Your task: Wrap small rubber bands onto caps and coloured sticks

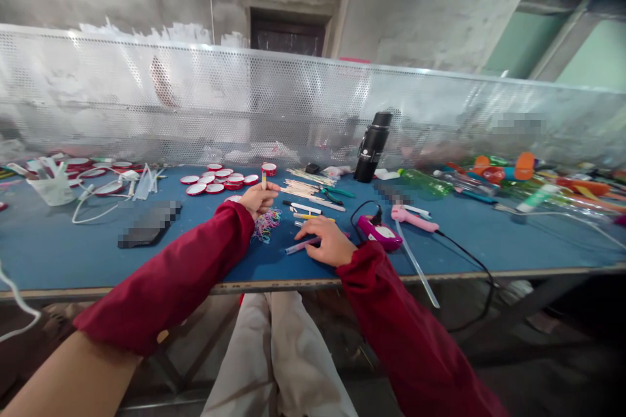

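My left hand point(260, 198) is closed round a small stick with a yellowish band point(264, 180), held upright above the table. Just below it lies a pile of coloured rubber bands point(267, 225). My right hand point(327, 241) rests low over the blue table with its fingers apart, beside a clear pinkish tube point(299, 247). A white pen point(306, 208) and pale sticks point(313, 197) lie beyond the hands. To the right of my right hand is a purple device point(380, 233) with a black cable.
Round red-and-white lids point(214, 187) lie behind my left hand. A black phone point(149, 224) and a white cup point(55, 189) are at the left. At the right are a pink glue gun point(415, 217), black bottle point(373, 147) and green plastic bottle point(426, 184). The table edge point(283, 285) is near.
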A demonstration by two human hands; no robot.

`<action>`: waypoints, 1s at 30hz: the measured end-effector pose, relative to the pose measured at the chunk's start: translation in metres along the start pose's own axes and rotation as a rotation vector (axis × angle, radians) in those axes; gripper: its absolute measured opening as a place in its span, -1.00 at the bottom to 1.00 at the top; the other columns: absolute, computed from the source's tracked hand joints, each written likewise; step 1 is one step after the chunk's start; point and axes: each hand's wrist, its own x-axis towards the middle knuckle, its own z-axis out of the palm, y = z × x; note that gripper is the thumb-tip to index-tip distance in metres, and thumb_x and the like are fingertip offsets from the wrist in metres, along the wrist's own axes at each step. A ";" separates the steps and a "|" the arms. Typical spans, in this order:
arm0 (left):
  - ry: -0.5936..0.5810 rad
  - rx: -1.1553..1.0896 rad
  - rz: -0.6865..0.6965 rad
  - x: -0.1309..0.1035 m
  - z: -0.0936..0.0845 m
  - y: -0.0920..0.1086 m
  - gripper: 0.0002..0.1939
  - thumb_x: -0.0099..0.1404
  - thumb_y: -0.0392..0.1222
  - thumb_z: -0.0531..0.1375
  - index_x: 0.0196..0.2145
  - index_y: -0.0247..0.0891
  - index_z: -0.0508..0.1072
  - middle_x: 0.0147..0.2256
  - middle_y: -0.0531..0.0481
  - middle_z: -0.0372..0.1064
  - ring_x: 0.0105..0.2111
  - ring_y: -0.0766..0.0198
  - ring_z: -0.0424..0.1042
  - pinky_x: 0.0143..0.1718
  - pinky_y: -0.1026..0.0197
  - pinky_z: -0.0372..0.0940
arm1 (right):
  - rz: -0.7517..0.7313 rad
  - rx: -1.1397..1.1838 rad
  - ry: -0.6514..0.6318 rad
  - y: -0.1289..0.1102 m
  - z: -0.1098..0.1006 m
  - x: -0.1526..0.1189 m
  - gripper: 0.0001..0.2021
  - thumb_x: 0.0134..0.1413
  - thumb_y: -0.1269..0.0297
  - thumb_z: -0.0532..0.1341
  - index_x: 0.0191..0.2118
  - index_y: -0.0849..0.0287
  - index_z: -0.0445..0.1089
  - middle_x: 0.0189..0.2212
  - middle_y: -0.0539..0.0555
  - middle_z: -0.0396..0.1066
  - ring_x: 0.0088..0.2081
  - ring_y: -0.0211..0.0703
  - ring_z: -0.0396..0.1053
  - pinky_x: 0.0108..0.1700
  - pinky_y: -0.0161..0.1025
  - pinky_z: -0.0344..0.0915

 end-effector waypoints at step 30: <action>-0.159 0.103 -0.083 -0.006 0.006 0.000 -0.69 0.06 -0.10 0.38 -0.31 -0.30 0.42 -0.70 0.27 -0.13 -0.75 0.57 -0.19 -0.72 0.39 -0.36 | 0.231 -0.048 0.806 0.005 -0.006 -0.003 -0.91 0.11 0.32 0.16 -0.30 0.10 0.42 -0.28 0.15 0.46 -0.17 -0.02 0.40 -0.08 -0.09 0.36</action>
